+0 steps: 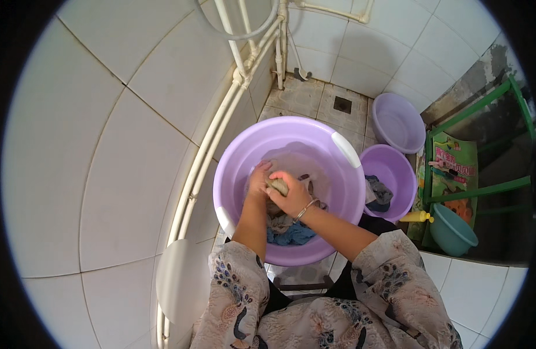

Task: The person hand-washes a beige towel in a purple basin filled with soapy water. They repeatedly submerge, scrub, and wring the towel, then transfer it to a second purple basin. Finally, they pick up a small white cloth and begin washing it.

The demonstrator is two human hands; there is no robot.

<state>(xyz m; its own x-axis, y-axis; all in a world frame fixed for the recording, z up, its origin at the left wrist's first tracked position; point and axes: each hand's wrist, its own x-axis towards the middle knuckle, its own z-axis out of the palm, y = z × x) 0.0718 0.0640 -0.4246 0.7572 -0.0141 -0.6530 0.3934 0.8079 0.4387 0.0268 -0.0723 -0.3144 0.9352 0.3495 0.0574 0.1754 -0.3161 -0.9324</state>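
And here's the right hand (291,196), fingers clamped around a bar (278,187) inside the tub (240,156)! The left hand (258,180) is beside it, grip unclear. Scrubbing looks unfinished: clothes (291,234) lie in the tub; whether the basin (403,174)'s cloth (380,193) is done, can't tell.

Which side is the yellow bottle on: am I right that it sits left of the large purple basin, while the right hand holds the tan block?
Not quite: the head view shows the yellow bottle right of the large purple basin. The right hand does hold the tan block.
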